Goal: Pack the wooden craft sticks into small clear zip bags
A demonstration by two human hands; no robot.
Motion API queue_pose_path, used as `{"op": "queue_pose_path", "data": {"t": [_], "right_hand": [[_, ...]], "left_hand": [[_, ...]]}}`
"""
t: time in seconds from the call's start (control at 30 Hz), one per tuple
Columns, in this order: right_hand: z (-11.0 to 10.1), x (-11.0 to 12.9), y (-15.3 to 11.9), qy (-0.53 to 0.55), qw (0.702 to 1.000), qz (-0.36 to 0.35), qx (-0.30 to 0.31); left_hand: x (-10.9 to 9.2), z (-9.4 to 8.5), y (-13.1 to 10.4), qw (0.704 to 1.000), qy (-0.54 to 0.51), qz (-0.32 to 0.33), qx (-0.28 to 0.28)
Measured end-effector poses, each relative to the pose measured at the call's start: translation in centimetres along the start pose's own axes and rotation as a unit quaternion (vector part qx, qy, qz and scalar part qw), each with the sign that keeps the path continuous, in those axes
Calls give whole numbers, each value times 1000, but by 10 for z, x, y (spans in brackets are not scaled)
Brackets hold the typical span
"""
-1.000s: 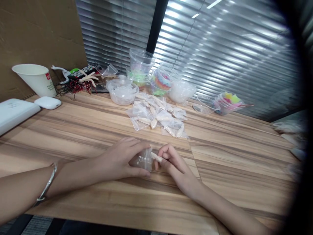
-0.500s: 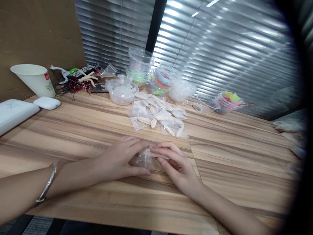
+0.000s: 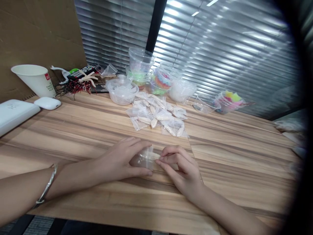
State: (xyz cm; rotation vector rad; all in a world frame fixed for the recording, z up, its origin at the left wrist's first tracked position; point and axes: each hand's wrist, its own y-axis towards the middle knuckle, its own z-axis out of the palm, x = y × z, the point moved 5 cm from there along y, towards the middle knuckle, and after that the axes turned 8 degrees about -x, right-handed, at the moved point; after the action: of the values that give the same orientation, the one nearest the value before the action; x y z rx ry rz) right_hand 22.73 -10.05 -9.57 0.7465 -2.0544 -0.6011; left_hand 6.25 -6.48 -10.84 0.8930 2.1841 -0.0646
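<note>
A small clear zip bag [image 3: 145, 159] lies low over the table, its mouth facing right. My left hand [image 3: 122, 156] is curved around it, fingers at its far edge and thumb at its near edge. From the right, my right hand [image 3: 181, 166] pinches a pale, slim elongated piece [image 3: 156, 156] by its end. The piece's other end is at the bag's mouth; how far it reaches inside I cannot tell. Beyond both hands is a pile of similar clear bags [image 3: 160, 114] holding pale spindle-shaped pieces.
Behind the pile stand a round plastic tub [image 3: 122, 93] of whitish bits, stacked clear cups [image 3: 140, 65] and a cup of colourful pieces [image 3: 230, 101]. At left are a paper cup [image 3: 34, 78], a white rounded case [image 3: 47, 103] and a white box [image 3: 17, 114]. Blinds [image 3: 207, 49] close the back.
My right hand has shifted slightly right, and its fingers now pinch the pale piece nearer its right end. The left hand and the bag stay almost in place.
</note>
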Motion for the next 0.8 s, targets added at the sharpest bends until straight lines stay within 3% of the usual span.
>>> {"op": "queue_pose_path", "data": {"t": [0.23, 0.37, 0.5, 0.6, 0.8], "right_hand": [[0, 6, -1, 26, 999, -2, 19], [0, -7, -4, 98, 991, 90, -12], [3, -21, -4, 185, 964, 187, -40], [6, -23, -3, 230, 948, 220, -30], [12, -22, -5, 228, 943, 241, 0]], "left_hand": [[-3, 5, -7, 995, -93, -40, -23], [-3, 7, -6, 966, -254, -30, -49], [1, 8, -4, 928, -365, -49, -60], [3, 6, -4, 933, -345, -62, -76], [0, 6, -5, 966, -251, -7, -57]]}}
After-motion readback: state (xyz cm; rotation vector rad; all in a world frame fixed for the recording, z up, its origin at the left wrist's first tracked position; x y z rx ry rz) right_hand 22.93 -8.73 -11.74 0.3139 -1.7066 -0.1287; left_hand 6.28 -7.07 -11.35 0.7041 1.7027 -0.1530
